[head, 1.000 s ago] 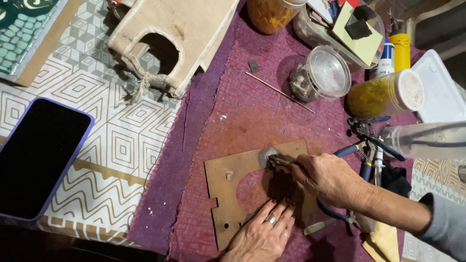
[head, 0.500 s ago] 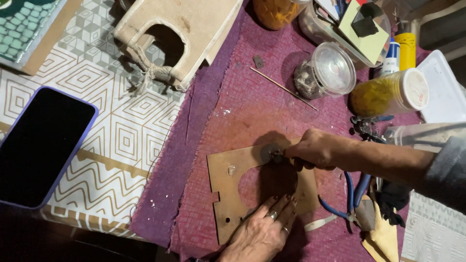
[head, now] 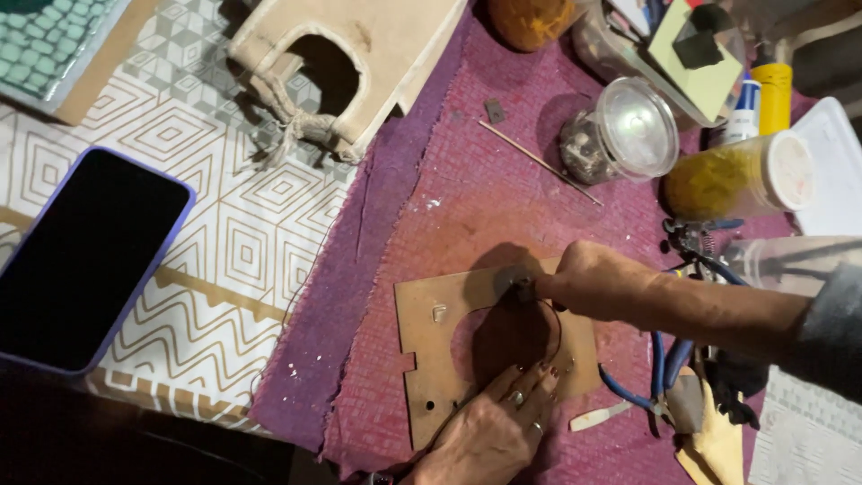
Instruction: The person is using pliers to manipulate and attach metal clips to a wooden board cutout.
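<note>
A flat brown board (head: 431, 341) with a round cutout lies on a purple cloth (head: 467, 207). My left hand (head: 498, 427) rests flat on the board's lower edge, fingers spread, with rings on two fingers. My right hand (head: 588, 278) reaches in from the right. Its fingers are closed on a small dark tool (head: 518, 287), whose tip touches the board's upper edge, just above the cutout. The hand hides most of the tool.
Blue-handled pliers (head: 660, 359) lie under my right forearm. Behind stand a clear-lidded jar (head: 628, 130), a yellow-filled jar (head: 736, 180), a thin stick (head: 539, 163) and a white tray (head: 831, 162). A dark phone (head: 85, 260) lies at left, and a beige arched piece (head: 359, 45) at the top.
My right hand rose from beside the cutout's right side to the board's upper edge, then stayed there. My left hand has kept its place on the board.
</note>
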